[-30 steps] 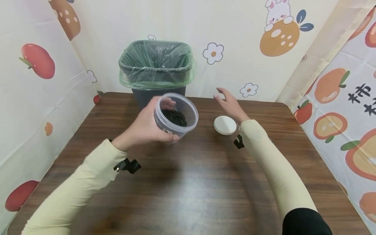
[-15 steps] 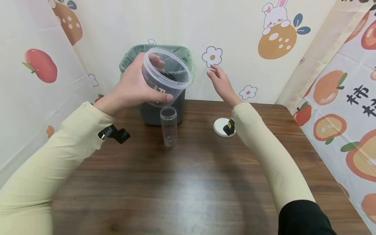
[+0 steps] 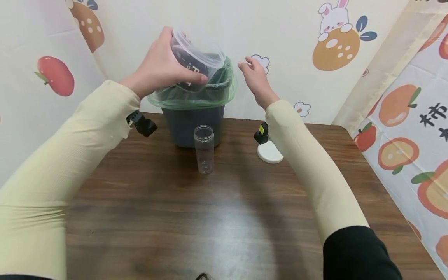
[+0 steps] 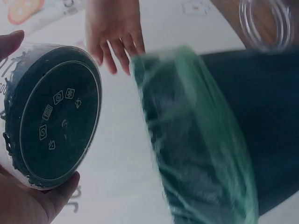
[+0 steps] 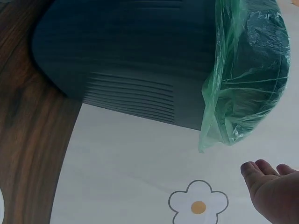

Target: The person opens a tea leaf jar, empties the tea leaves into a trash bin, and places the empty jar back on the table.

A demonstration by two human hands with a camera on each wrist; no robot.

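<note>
My left hand grips a clear plastic tub with white print, tilted to the right over the bin's opening. Dark, shredded-looking contents press against the tub's base in the left wrist view. Below it stands a dark grey trash bin, lined with a green plastic bag folded over its rim. To the right of the bin, my right hand hangs in the air with fingers loosely extended, holding nothing. In the right wrist view the fingertips are close to the bag's edge.
A clear, lidless bottle stands upright on the brown wooden table, just in front of the bin. Right of it lies a white round lid, under my right forearm. Behind the table hangs a printed curtain.
My left hand has raised the tub and carried it forward over the bin, tipping it further. The bottle has come into sight behind it. My right hand has moved up and slightly left.
</note>
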